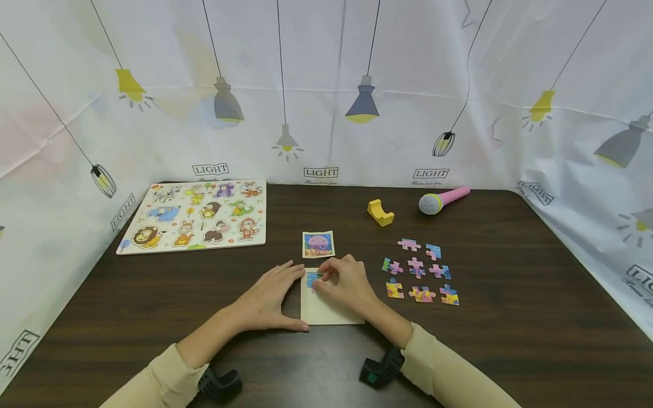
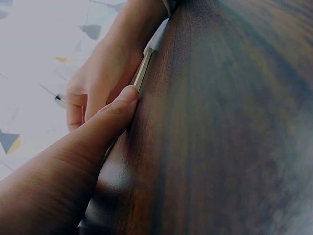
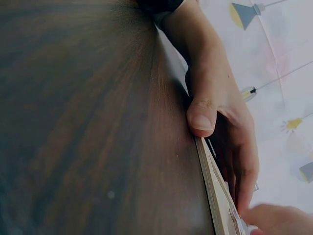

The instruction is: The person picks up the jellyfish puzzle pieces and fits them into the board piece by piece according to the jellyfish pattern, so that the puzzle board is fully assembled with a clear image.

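Note:
A small pale square puzzle board (image 1: 331,315) lies flat at the middle of the table. My left hand (image 1: 266,299) spreads along its left side, fingertips at the upper left corner and thumb by the lower left one. In the left wrist view the thumb (image 2: 128,94) presses against the board's edge. My right hand (image 1: 348,288) reaches over the board and pinches a blue jigsaw piece (image 1: 312,278) at its upper left corner; the fingers partly cover this piece. Just behind the board sits a picture card (image 1: 318,245) with a pink octopus.
Several loose jigsaw pieces (image 1: 416,267) lie in rows to the right. Behind them are a yellow curved block (image 1: 380,213) and a pink toy microphone (image 1: 442,200). An animal puzzle board (image 1: 191,218) occupies the back left. A printed cloth (image 1: 326,96) hangs behind the table.

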Demonstrator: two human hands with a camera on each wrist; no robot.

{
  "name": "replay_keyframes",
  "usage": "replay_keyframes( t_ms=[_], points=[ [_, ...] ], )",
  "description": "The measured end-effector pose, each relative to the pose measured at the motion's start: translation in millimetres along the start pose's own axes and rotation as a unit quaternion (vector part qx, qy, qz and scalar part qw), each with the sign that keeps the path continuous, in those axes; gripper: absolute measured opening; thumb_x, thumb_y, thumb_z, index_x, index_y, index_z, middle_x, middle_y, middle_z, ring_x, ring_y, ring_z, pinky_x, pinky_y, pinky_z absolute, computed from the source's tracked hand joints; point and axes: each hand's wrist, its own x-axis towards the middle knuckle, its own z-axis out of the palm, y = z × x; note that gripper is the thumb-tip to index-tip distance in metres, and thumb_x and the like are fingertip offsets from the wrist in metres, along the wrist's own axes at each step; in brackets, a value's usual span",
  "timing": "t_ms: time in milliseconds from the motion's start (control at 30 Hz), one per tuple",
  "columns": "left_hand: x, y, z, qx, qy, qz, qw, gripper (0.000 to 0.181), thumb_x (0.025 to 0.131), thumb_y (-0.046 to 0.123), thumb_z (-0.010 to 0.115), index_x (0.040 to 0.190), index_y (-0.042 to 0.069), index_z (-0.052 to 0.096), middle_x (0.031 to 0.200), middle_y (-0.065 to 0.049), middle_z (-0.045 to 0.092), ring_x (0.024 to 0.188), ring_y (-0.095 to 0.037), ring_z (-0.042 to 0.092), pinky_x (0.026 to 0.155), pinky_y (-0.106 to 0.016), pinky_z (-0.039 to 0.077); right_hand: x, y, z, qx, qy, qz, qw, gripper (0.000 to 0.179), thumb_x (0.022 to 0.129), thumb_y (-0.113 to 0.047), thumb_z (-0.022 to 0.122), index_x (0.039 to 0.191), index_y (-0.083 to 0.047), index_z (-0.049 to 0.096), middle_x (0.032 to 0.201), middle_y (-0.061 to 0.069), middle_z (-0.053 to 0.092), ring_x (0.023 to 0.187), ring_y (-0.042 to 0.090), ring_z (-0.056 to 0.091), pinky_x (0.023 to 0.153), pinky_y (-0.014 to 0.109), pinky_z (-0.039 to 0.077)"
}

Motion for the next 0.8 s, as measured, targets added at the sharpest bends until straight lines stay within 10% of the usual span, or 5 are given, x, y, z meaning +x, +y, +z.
replay_keyframes(
  t_ms=[800],
  points=[
    [0.1, 0.4, -1.1, 0.006, -0.013, 0.000, 0.9999, 0.108, 0.065, 0.080, 0.052, 0.142, 0.007, 0.032, 0.147, -0.005, 0.029, 0.137, -0.025, 0.018, 0.107, -0.045, 0.017, -0.2, 12, -4, 0.010, -0.035, -0.065, 0.9973, 0.018, 0.073, -0.033, 0.077, 0.082, -0.020, 0.068, 0.082, -0.012, 0.062, 0.081, 0.011, 0.044, 0.074, 0.033, 0.033]
  ],
)
